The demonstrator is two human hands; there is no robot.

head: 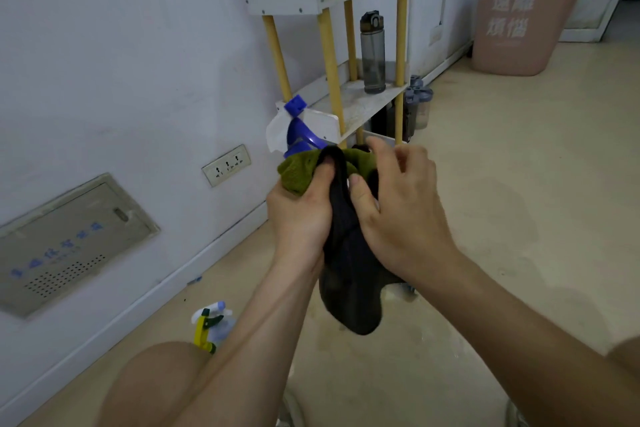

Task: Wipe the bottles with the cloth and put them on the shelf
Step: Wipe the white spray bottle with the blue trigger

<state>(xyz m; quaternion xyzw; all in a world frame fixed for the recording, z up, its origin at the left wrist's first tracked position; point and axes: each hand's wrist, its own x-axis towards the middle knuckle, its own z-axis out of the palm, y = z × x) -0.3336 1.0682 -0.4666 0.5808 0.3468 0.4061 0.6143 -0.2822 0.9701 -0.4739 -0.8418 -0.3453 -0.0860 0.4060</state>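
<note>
My left hand [301,215] grips a spray bottle wrapped in a green and black cloth [349,274]; only the bottle's blue trigger head [298,128] sticks out above the cloth. My right hand [398,204] pinches the cloth against the bottle from the right. The bottle's body is hidden by the cloth. Behind them stands the white shelf [360,104] with yellow posts, against the wall. A grey water bottle [373,52] stands upright on its middle board. Another spray bottle with a yellow and green trigger [209,324] lies on the floor by my left knee.
Two grey-lidded bottles [419,104] stand on the floor right of the shelf. A pink bin [519,10] stands at the back right. A wall socket [227,165] and a metal panel [65,246] are on the left wall. Beige floor stretches to the right.
</note>
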